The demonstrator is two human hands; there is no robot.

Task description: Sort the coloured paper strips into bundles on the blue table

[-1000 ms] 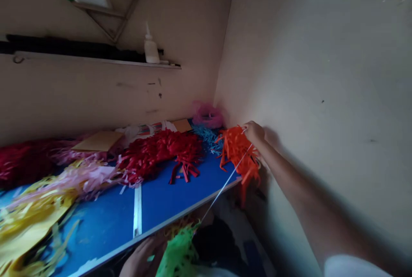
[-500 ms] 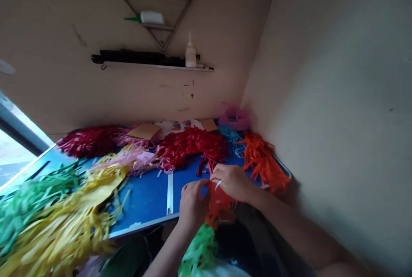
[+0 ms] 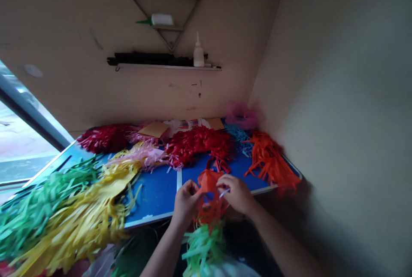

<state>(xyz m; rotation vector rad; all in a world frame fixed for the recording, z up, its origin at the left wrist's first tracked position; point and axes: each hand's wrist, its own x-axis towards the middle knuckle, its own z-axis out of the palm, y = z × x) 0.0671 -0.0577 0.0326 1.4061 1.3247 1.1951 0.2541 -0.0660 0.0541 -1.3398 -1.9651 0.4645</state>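
Between my hands hangs a piece of orange-red fringed tissue paper point(image 3: 210, 181), its cut strips dangling over the table's front edge. My left hand point(image 3: 186, 203) pinches its left side with thumb and fingers. On the right side, the fingers of my right hand point(image 3: 237, 193) are closed on the paper's edge. A small white strip point(image 3: 224, 193) shows at those fingers; whether it is held or stuck there I cannot tell. Just below the orange paper is light green fringe point(image 3: 206, 242), close to my body. Dark red fringe point(image 3: 201, 141) lies beyond my hands.
The blue table point(image 3: 151, 197) bears yellow fringe point(image 3: 93, 206), green fringe point(image 3: 61, 187), pink fringe point(image 3: 141, 156) and another orange bundle point(image 3: 268, 156). A brown card point(image 3: 154, 129) lies at the back. White bottles stand above, one on a wall shelf point(image 3: 167, 67). A wall point(image 3: 347, 118) rises at the right.
My hands have moved apart and the orange paper is now spread open between them. The whole view has shifted, so the table sits slightly further right.
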